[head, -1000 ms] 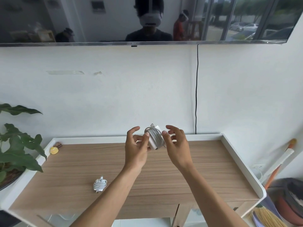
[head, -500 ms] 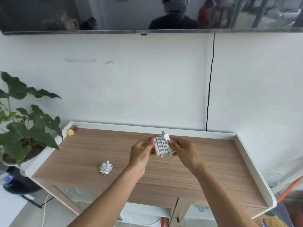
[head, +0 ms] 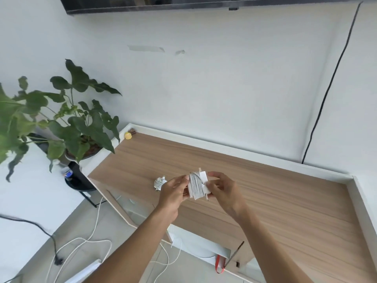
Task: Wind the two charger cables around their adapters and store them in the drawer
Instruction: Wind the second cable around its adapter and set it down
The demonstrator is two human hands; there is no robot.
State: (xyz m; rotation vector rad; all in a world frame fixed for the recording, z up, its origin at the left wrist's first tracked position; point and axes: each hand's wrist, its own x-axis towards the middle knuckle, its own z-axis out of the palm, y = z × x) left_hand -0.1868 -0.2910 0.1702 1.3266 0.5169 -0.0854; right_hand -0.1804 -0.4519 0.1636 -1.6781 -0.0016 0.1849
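A white adapter wound with grey-white cable (head: 197, 185) is held above the wooden desk top (head: 275, 203). My left hand (head: 173, 190) pinches its left side and my right hand (head: 221, 187) pinches its right side, thumb on the white face. A second, smaller wound charger bundle (head: 159, 183) lies on the desk just left of my left hand. Below the desk's front edge a white compartment (head: 204, 245) shows; whether it is the drawer I cannot tell.
A leafy potted plant (head: 67, 123) stands on a stand left of the desk. A small yellow object (head: 128, 135) sits in the desk's back left corner. White and black cables (head: 81, 244) trail on the floor. A raised white rim (head: 361, 201) borders the desk's right side.
The view has swung left and down, so desk and plant sit differently in frame. Both hands closed in on the wound adapter and lowered it toward the desk, near the small bundle.
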